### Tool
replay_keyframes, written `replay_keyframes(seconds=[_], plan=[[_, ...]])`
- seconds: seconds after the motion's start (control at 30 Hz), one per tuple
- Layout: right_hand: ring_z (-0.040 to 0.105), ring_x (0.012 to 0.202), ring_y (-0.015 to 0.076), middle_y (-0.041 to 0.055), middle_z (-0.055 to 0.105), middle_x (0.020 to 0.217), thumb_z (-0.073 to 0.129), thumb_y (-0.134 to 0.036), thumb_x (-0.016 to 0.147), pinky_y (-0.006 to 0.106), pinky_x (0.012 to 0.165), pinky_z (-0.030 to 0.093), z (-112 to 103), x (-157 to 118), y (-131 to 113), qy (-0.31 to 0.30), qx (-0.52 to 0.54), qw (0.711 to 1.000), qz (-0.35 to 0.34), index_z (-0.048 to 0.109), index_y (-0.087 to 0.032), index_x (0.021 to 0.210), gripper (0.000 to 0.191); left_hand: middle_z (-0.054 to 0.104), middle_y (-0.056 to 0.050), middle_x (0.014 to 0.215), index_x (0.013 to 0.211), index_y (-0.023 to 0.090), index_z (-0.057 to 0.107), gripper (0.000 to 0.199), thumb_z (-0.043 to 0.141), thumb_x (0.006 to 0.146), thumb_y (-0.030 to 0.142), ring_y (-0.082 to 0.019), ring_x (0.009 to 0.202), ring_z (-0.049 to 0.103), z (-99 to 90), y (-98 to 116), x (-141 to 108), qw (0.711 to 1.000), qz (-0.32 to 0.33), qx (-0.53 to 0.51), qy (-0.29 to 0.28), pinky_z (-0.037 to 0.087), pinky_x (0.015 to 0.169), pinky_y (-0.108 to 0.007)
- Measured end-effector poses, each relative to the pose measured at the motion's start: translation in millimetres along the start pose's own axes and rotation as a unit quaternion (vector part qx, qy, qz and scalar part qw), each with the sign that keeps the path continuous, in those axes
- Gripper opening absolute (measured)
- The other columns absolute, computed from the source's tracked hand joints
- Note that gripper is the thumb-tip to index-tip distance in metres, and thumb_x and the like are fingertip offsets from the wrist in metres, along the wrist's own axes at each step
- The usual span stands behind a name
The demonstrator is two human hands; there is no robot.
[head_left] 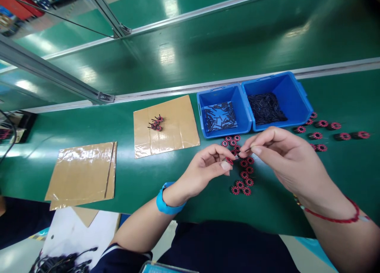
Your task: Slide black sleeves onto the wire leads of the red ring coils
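"Hands?"
"My left hand (204,168) grips a red-and-black stator (229,161); my right hand (247,149) pinches a thin dark piece (248,149) beside it."
"Surroundings?"
"Two blue bins (227,133) on the table (136,182), just beyond my hands."

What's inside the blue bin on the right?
The right blue bin holds a heap of thin black tube-like pieces. The top layer shows, but whatever lies beneath it, including the floor under the heap, is hidden.
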State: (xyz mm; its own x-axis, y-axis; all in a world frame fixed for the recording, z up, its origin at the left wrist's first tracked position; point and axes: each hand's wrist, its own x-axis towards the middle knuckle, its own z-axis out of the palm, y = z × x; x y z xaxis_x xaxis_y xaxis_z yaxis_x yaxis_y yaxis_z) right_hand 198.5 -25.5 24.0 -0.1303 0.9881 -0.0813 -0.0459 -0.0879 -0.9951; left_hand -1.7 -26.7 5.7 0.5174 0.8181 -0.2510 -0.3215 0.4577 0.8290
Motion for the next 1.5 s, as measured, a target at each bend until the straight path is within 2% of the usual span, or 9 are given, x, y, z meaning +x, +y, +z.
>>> replay_keyframes(seconds=[0.27, 0.6, 0.8, 0.93, 1.1, 1.33, 1.5], plan=[[0.07, 0.081, 0.0097, -0.003, 0.073, 0.088, 0.065, -0.018, 0.091, 0.022, 0.075, 0.057, 2.3, 1.8, -1.7, -0.023, 0.012, 1.0, 0.015, 0.065, -0.025, 0.08, 0.012, 0.061, -0.001, 0.084, 0.094, 0.018, 0.069, 0.015, 0.075, 0.083, 0.027, -0.009, 0.072, 0.057, 1.6, 1.1, 0.0, 1.0, 0.003, -0.006, -0.02, 0.049, 0.069, -0.022], [0.07, 0.081, 0.0113, -0.0024, 0.073, 0.087, 0.063, -0.018, 0.09, 0.024, 0.074, 0.057, 0.0, -1.2, -5.1, -0.025, -0.028, 0.999, -0.005, 0.064, -0.026, 0.08, 0.014, 0.062, -0.001, 0.084, 0.093, 0.018, 0.068, 0.017, 0.075, 0.083, 0.029, -0.009, 0.072, 0.056, 1.5, 1.6, 0.5, 1.0, -0.004, 0.003, -0.018, 0.048, 0.07, -0.023], [0.067, 0.08, 0.0128, -0.0012, 0.071, 0.087, 0.064, -0.023, 0.091, 0.025, 0.071, 0.054, -0.5, -1.6, -4.5, -0.042, -0.079, 0.996, 0.002, 0.063, -0.025, 0.081, 0.01, 0.06, -0.001, 0.083, 0.094, 0.018, 0.066, 0.021, 0.075, 0.082, 0.033, -0.011, 0.071, 0.054, 1.7, 3.0, 0.3, 0.999, -0.008, 0.04, -0.01, 0.045, 0.069, -0.026], [0.059, 0.075, 0.0127, -0.0018, 0.065, 0.081, 0.063, -0.028, 0.091, 0.024, 0.065, 0.048, -2.0, -1.0, -2.6, -0.058, -0.128, 0.99, 0.013, 0.063, -0.025, 0.08, 0.012, 0.058, -0.001, 0.086, 0.096, 0.019, 0.067, 0.016, 0.073, 0.085, 0.028, -0.01, 0.074, 0.051, 1.1, 5.0, 0.1, 0.995, 0.023, 0.091, -0.014, 0.042, 0.07, -0.025], [0.057, 0.071, 0.014, -0.0008, 0.063, 0.079, 0.059, -0.025, 0.092, 0.026, 0.06, 0.046, 0.1, -1.7, -4.2, -0.068, -0.179, 0.981, 0.026, 0.063, -0.024, 0.08, 0.012, 0.06, -0.002, 0.093, 0.102, 0.02, 0.068, 0.015, 0.069, 0.088, 0.025, -0.012, 0.084, 0.052, -1.1, 4.3, -0.3, 0.985, 0.066, 0.16, -0.015, 0.042, 0.079, -0.027], [0.062, 0.076, 0.0151, -0.0004, 0.068, 0.084, 0.059, -0.024, 0.092, 0.026, 0.063, 0.049, 5.7, -4.6, -6.4, -0.042, -0.237, 0.97, -0.038, 0.065, -0.025, 0.087, 0.007, 0.061, -0.001, 0.092, 0.101, 0.021, 0.068, 0.013, 0.068, 0.089, 0.024, -0.011, 0.082, 0.054, -0.8, 1.3, -0.3, 0.984, 0.075, 0.162, 0.009, 0.043, 0.077, -0.026], [0.065, 0.083, 0.0125, -0.002, 0.07, 0.092, 0.058, -0.019, 0.093, 0.024, 0.072, 0.051, 4.5, -5.2, -3.3, -0.004, -0.247, 0.966, -0.074, 0.065, -0.026, 0.097, 0.011, 0.064, -0.002, 0.092, 0.101, 0.02, 0.069, 0.013, 0.069, 0.088, 0.024, -0.011, 0.083, 0.055, -0.5, 0.3, 1.6, 0.988, 0.082, 0.132, 0.024, 0.044, 0.077, -0.025]])
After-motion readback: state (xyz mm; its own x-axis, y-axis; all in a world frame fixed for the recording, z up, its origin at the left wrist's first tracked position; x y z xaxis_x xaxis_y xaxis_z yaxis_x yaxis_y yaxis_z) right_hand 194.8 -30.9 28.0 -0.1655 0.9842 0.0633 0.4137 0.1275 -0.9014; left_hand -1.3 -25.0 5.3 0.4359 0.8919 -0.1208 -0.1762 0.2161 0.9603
